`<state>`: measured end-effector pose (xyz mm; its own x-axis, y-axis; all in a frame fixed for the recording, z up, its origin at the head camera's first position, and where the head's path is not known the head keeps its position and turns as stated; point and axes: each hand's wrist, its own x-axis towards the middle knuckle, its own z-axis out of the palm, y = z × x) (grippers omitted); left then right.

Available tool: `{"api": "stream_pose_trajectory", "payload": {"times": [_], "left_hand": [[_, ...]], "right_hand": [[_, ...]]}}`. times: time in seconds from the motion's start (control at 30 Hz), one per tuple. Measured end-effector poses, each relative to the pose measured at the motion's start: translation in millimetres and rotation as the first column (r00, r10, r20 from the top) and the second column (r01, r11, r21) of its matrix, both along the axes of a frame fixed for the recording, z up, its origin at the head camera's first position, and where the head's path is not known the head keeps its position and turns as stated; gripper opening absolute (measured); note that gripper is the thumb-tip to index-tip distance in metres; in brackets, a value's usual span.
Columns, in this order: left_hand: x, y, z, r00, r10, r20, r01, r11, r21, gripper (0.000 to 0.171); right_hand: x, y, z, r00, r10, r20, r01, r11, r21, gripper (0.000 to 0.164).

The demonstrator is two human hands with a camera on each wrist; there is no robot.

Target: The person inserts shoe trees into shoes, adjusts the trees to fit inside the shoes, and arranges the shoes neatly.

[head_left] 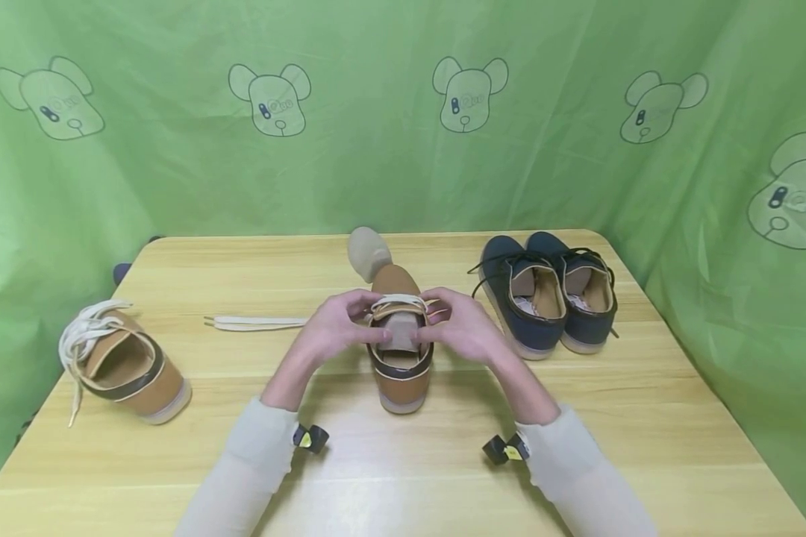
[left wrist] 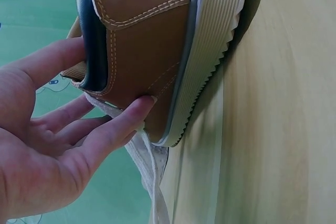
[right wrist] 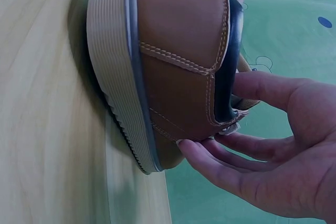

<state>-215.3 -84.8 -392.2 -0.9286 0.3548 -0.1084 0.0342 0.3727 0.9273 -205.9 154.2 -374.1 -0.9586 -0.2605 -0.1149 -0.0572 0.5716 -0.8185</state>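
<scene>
A brown shoe (head_left: pixel 403 389) stands mid-table with its heel towards me and its toe pointing away. My left hand (head_left: pixel 334 326) holds its left side, thumb in the opening and fingers along the outside near the lacing. On the other side my right hand (head_left: pixel 462 326) grips the collar the same way. Between the thumbs shows the grey tongue (head_left: pixel 403 328). White laces (head_left: pixel 399 300) cross the top of the shoe. In the left wrist view, a loose white lace (left wrist: pixel 149 163) hangs past the fingers; in the right wrist view, the fingertips touch the brown leather side (right wrist: pixel 168 98).
A second brown shoe (head_left: pixel 151 384) with loose white laces stands at the left. Two dark blue shoes (head_left: pixel 533 332) with black laces sit side by side at the right. A grey oval piece (head_left: pixel 368 253) lies beyond the held shoe's toe. Green curtain (head_left: pixel 376 171) hangs behind the table.
</scene>
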Motion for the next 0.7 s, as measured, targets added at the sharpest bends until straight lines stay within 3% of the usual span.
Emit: {"api": "stream_pose_trajectory", "payload": {"times": [0.7], "left_hand": [[1.5, 7.3, -4.5, 0.993, 0.095, -0.064, -0.099, 0.993, -0.062, 0.062]], "right_hand": [[-1.1, -8.1, -5.5, 0.997, -0.066, -0.044, 0.067, 0.998, 0.021, 0.065]]}}
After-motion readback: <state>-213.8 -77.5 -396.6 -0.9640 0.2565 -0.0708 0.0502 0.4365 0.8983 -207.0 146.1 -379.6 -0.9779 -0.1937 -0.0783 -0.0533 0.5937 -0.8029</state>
